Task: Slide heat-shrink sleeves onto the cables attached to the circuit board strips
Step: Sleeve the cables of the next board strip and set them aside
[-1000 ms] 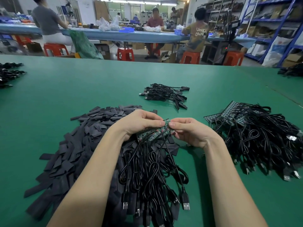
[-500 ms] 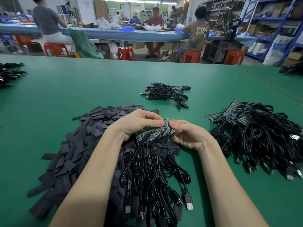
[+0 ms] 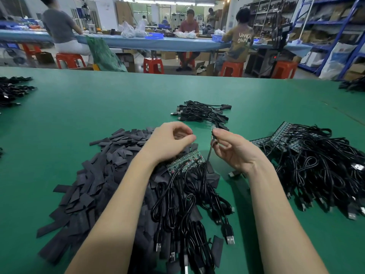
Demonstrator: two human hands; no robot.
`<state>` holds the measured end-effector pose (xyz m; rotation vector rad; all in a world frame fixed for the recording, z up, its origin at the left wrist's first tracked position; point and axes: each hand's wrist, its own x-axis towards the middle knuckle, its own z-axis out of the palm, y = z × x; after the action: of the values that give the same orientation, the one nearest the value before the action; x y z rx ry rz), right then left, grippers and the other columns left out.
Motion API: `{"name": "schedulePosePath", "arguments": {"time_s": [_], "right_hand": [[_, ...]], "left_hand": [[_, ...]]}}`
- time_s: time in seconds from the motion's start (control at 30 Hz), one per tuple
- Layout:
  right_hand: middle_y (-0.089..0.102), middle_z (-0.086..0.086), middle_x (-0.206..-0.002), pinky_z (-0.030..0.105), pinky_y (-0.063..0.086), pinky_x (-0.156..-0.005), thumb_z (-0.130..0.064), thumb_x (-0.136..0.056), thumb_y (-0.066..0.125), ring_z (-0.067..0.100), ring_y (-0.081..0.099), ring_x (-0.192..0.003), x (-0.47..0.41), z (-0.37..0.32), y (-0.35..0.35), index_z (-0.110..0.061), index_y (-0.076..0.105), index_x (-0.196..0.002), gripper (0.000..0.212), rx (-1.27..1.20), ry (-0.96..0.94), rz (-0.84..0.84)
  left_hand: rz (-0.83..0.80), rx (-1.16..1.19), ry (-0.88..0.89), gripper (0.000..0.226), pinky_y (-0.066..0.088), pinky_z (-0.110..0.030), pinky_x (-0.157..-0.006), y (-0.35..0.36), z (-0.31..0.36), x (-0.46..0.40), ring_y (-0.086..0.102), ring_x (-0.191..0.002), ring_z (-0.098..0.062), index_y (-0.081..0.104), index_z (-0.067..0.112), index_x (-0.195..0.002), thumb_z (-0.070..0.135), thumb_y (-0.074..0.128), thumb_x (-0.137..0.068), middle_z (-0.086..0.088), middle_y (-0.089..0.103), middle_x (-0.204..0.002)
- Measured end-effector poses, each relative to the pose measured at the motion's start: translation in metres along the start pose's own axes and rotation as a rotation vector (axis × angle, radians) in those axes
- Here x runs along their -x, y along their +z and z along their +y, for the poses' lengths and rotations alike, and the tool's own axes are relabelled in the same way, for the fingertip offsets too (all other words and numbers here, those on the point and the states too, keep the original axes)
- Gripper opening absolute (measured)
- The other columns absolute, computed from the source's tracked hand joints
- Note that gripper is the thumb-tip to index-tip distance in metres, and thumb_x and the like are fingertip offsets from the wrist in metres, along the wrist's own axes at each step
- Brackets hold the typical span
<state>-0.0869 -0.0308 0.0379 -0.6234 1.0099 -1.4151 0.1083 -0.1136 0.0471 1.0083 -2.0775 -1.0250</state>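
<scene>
My right hand [image 3: 235, 150] pinches one small green board piece [image 3: 213, 133] upright, and its black cable [image 3: 208, 157] hangs down from it. My left hand [image 3: 169, 142] hovers just left of it with curled fingers that hold nothing I can see. Below both hands a green circuit board strip [image 3: 185, 162] lies on the pile, with several black USB cables [image 3: 189, 204] trailing toward me. A large heap of flat black heat-shrink sleeves [image 3: 94, 178] spreads left and under my left forearm.
A small bundle of black cables [image 3: 201, 112] lies beyond my hands. A big pile of board strips with cables [image 3: 316, 161] sits at the right. More cables [image 3: 11, 89] lie at the far left on the green table [image 3: 98, 107]. People sit at a bench behind.
My right hand has broken one board piece off the strip and lifted it with its cable. My left hand has let go of the strip, which now lies on the pile.
</scene>
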Motion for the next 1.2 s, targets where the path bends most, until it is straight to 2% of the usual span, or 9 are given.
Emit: {"name": "schedulePosePath", "arguments": {"time_s": [0.2, 0.53, 0.63, 0.7, 0.8, 0.93, 1.03, 1.1, 1.2], "right_hand": [[0.074, 0.001, -0.085, 0.015, 0.054, -0.058, -0.022, -0.067, 0.085, 0.01, 0.065, -0.063, -0.007, -0.002, 0.028, -0.018, 0.077, -0.088, 0.023, 0.021, -0.155, 0.127], [0.078, -0.007, -0.099, 0.021, 0.054, -0.063, -0.05, -0.083, 0.077, 0.009, 0.068, -0.07, -0.017, 0.006, 0.038, -0.024, 0.079, -0.1, 0.032, 0.248, -0.183, 0.182], [0.076, -0.001, -0.096, 0.016, 0.05, -0.055, -0.038, -0.093, 0.07, 0.008, 0.061, -0.064, -0.037, 0.008, 0.028, -0.022, 0.075, -0.093, 0.017, 0.507, -0.18, 0.348], [0.074, 0.007, -0.105, 0.022, 0.055, -0.066, -0.027, -0.093, 0.068, 0.013, 0.061, -0.074, -0.056, 0.012, 0.024, -0.022, 0.072, -0.095, 0.007, 0.799, -0.165, 0.368], [0.069, 0.005, -0.124, 0.034, 0.049, -0.102, -0.031, -0.092, 0.068, 0.021, 0.064, -0.111, -0.081, 0.013, 0.028, -0.021, 0.068, -0.124, 0.034, 1.186, -0.117, 0.282], [0.057, 0.01, -0.144, 0.031, 0.041, -0.108, -0.039, -0.096, 0.059, 0.025, 0.053, -0.131, -0.104, 0.013, 0.044, -0.019, 0.053, -0.144, 0.052, 1.51, -0.065, 0.151], [0.069, 0.011, -0.11, 0.027, 0.042, -0.083, -0.034, -0.097, 0.055, 0.03, 0.061, -0.111, -0.105, 0.016, 0.057, -0.019, 0.068, -0.099, 0.021, 1.67, -0.079, 0.034], [0.06, -0.002, -0.074, 0.025, 0.038, -0.07, -0.032, -0.095, 0.056, 0.025, 0.059, -0.083, -0.103, 0.017, 0.062, -0.024, 0.054, -0.066, 0.03, 1.676, -0.084, -0.002], [0.05, -0.01, -0.043, 0.016, 0.037, -0.043, -0.026, -0.092, 0.063, 0.003, 0.048, -0.042, -0.095, 0.014, 0.06, -0.02, 0.054, -0.049, 0.044, 1.593, -0.056, -0.023]], "left_hand": [[0.059, 0.539, -0.051, 0.013, 0.061, -0.027, -0.08, 0.028, 0.026, 0.006, 0.074, -0.081, -0.016, 0.071, 0.014, -0.103, 0.017, 0.075, -0.091, -0.004, 0.079, -0.088], [0.08, 1.036, -0.275, 0.012, 0.055, -0.018, -0.062, 0.01, 0.009, 0.004, 0.069, -0.064, -0.008, 0.07, 0.008, -0.1, -0.001, 0.067, -0.092, 0.0, 0.075, -0.075], [0.117, 1.038, -0.319, 0.012, 0.055, -0.018, -0.059, 0.003, 0.005, 0.004, 0.068, -0.061, -0.007, 0.07, 0.009, -0.1, 0.0, 0.067, -0.092, 0.001, 0.073, -0.071], [0.134, 1.028, -0.326, 0.012, 0.054, -0.017, -0.059, 0.001, 0.003, 0.003, 0.068, -0.06, -0.006, 0.069, 0.01, -0.098, 0.0, 0.066, -0.093, 0.002, 0.072, -0.068], [0.161, 1.016, -0.337, 0.011, 0.054, -0.016, -0.058, 0.001, 0.001, 0.002, 0.068, -0.06, -0.006, 0.068, 0.01, -0.097, -0.001, 0.065, -0.094, 0.003, 0.073, -0.068], [0.171, 0.992, -0.34, 0.011, 0.054, -0.017, -0.061, 0.004, 0.001, 0.001, 0.067, -0.062, -0.007, 0.07, 0.009, -0.096, -0.001, 0.065, -0.093, 0.002, 0.073, -0.071], [0.174, 0.979, -0.329, 0.011, 0.053, -0.016, -0.058, 0.003, 0.001, 0.001, 0.065, -0.056, -0.005, 0.069, 0.008, -0.097, -0.001, 0.063, -0.095, 0.003, 0.072, -0.066], [0.182, 0.984, -0.332, 0.01, 0.052, -0.016, -0.055, 0.003, 0.001, 0.0, 0.063, -0.054, -0.006, 0.068, 0.006, -0.096, -0.002, 0.063, -0.095, 0.001, 0.072, -0.064], [0.175, 0.986, -0.347, 0.01, 0.052, -0.017, -0.054, 0.004, 0.0, 0.001, 0.062, -0.053, -0.007, 0.068, 0.005, -0.095, -0.002, 0.062, -0.095, 0.0, 0.07, -0.062]]}}
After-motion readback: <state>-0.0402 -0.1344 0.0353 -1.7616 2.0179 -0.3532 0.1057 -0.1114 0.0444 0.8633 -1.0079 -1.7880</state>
